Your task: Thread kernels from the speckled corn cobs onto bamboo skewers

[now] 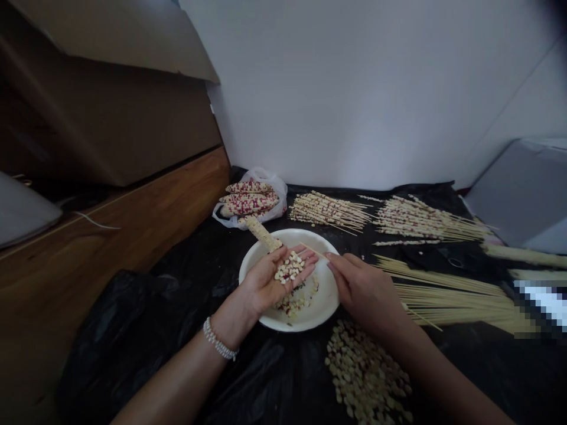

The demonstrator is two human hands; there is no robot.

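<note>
My left hand (pixel 261 282) is palm up above a white bowl (pixel 326 301), cupped around a small heap of pale and dark red corn kernels (pixel 290 267). Between the thumb and fingers of my right hand (pixel 365 289) is a thin wooden skewer (pixel 313 250), its length reaching over my left fingertips. A mostly bare corn cob (pixel 262 232) lies across the bowl's far left rim, close behind my left thumb; whether the thumb touches it I cannot tell. More loose kernels and bits lie in the bowl, partly hidden by my left hand.
Behind the bowl, a plastic bag (pixel 279 195) holds speckled corn cobs (pixel 250 203). Two bundles of kernel-threaded skewers (pixel 325 211) lie toward the wall. Bare skewers (pixel 447 298) are at right, and a kernel pile (pixel 365 372) sits nearer me on black plastic sheeting (pixel 177 319).
</note>
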